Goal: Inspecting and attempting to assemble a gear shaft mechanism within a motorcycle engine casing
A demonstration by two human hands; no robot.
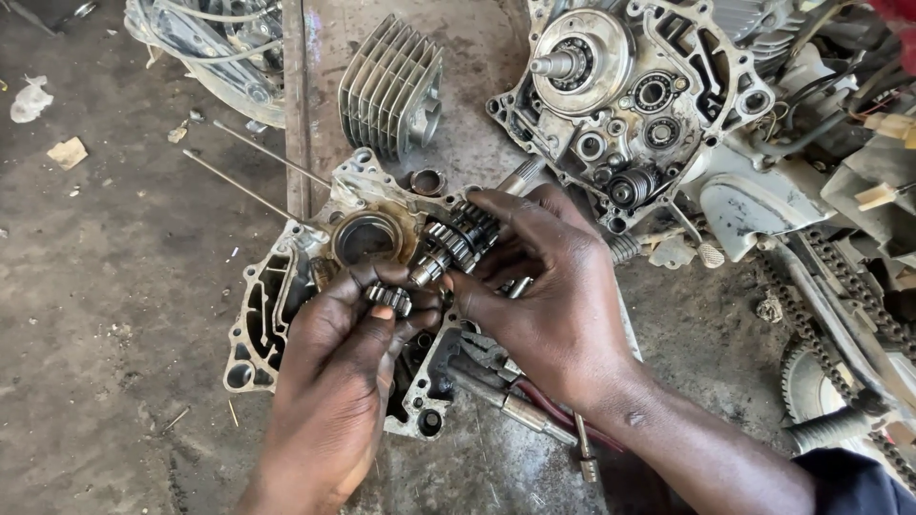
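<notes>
While the crankcase half (277, 315) lies flat on the dirty floor (105, 315), both hands work just above it. Left of the case, two thin rods (253, 172) rest on the floor. Over the lower part of the case, the left hand (334, 381) pinches a small gear (389, 298) with closed fingers. Just right of it, above the case's round bore, the right hand (553, 296) grips a gear shaft (458, 238), fingers wrapped around the stacked gears. I judge this steel shaft heavy, stiff and oily, so better held on the toothed gears than the smooth end. Further right stands the engine block (630, 105) with a chain (830, 315).
</notes>
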